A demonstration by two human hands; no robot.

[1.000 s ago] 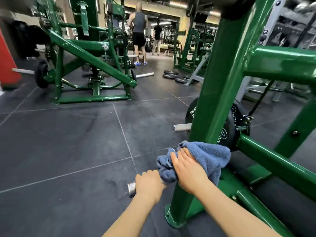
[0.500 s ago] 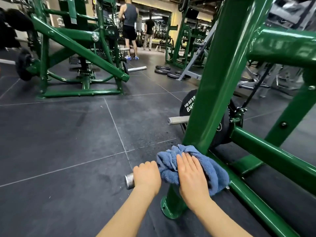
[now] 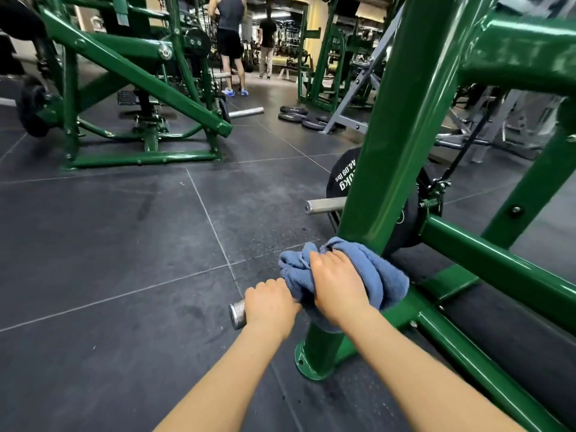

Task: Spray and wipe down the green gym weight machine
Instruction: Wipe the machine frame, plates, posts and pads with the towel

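Blue cloth [image 3: 371, 275] pressed on green post [image 3: 405, 145] by flat right hand [image 3: 338, 291], left hand [image 3: 269, 307] grip curled round steel peg [image 3: 237, 313]

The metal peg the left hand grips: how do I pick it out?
Find the slanted green post on the right. Low on it, beside the blue cloth, juts the knurled peg under the left hand. The upper peg is smooth.
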